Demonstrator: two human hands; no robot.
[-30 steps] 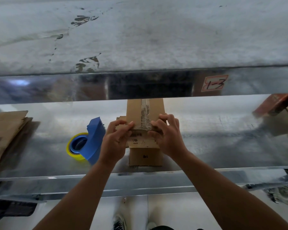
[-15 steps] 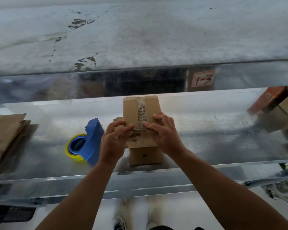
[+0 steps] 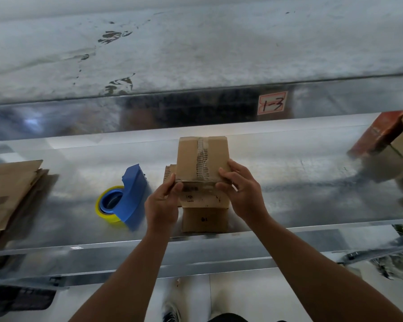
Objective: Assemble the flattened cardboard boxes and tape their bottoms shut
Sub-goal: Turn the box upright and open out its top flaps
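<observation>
Two hands have shifted within the last second. The left hand (image 3: 163,205) and right hand (image 3: 240,194) were pressing fingertips over the tape end at the near edge. Now each grips one side of the small brown cardboard box (image 3: 191,159), which sits higher and farther from the person, its clear tape strip (image 3: 202,159) facing up. I judge the bottom sealed and this box ready to set aside.

The box is held mid-surface, above a second small brown carton (image 3: 205,220) at its 6 o'clock; whether they touch I cannot tell.

On the shiny metal surface (image 3: 289,182), a blue tape dispenser (image 3: 133,191) with a yellow tape roll (image 3: 105,210) lies at the box's 9 o'clock. A stack of flattened brown cardboard (image 3: 9,189) lies farther out at 9, and a red-brown carton (image 3: 379,135) at 2. A red-bordered "1-3" label (image 3: 272,103) sits at 1 o'clock, with stained grey concrete floor (image 3: 219,43) beyond at 12.
</observation>
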